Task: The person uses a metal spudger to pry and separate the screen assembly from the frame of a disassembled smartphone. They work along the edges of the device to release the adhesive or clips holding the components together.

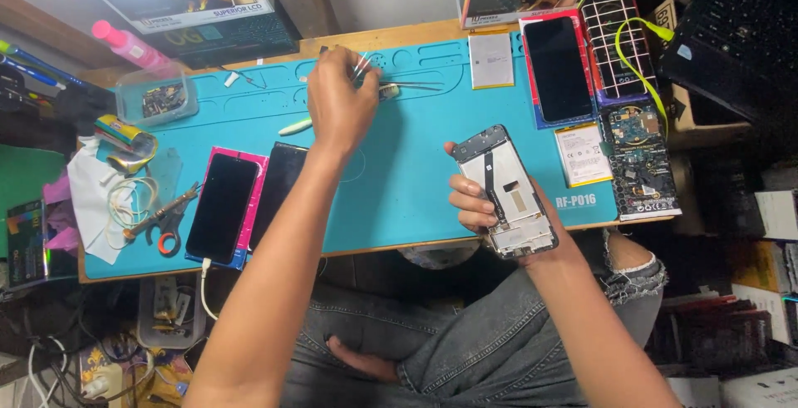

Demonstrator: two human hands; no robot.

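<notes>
My right hand (482, 200) is wrapped around an opened smartphone frame with its back cover off (505, 192), fingers curled over its left edge and the palm under its lower end, so the grey inner chassis with its small metal parts faces up at me; I hold it tilted just above the near edge of the blue silicone repair mat (399, 175), partly over my lap in grey jeans. My left hand (337, 105) reaches far across the mat toward its back row of moulded compartments, fingers pinched together around a pair of thin metal tweezers (362, 66), whose tips stick up past my fingertips; how firmly I have them I cannot tell, since my own knuckles hide the contact. Just right of that hand a second pair of slim steel tweezers (413, 86) lies flat on the mat, and just left of it lies a small white plastic pry tool (295, 126). Near my left forearm sit a black smartphone on a pink box (221, 207), with a white cable plugged into its bottom end, and a dark phone panel (279, 188) beside it. Further left lie orange-handled scissors (163, 221). On the far right of the mat are a flat silver battery (490, 61), a black phone on a red-edged box (557, 67) and a white-labelled battery (583, 154).
</notes>
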